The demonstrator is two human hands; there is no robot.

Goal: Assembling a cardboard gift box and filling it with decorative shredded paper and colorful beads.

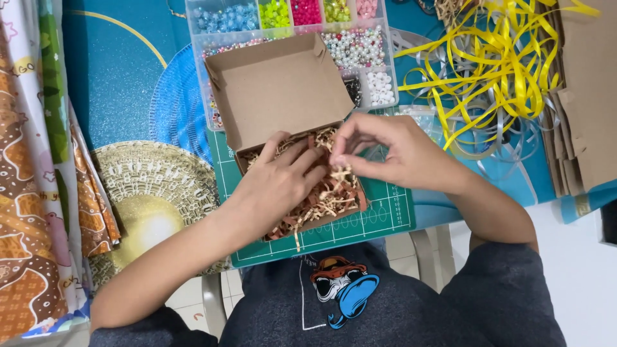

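Shredded paper (pixel 324 196) fills box (pixel 283 90) beneath both hands, left (pixel 279 183), right (pixel 392 151)

Open brown cardboard box (pixel 277 90), lid upright, shredded brown and cream paper filler (pixel 328 196) inside

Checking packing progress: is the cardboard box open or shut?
Open: the cardboard box has its lid flipped back, paper shreds showing inside.

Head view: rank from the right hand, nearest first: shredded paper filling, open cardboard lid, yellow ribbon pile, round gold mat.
1. Shredded brown and cream paper filling: in the right hand fingertips, inside the box.
2. Open brown cardboard lid: just behind the hand, toward the bead tray.
3. Tangled yellow ribbon pile: far right, top.
4. Round gold patterned mat: far left.
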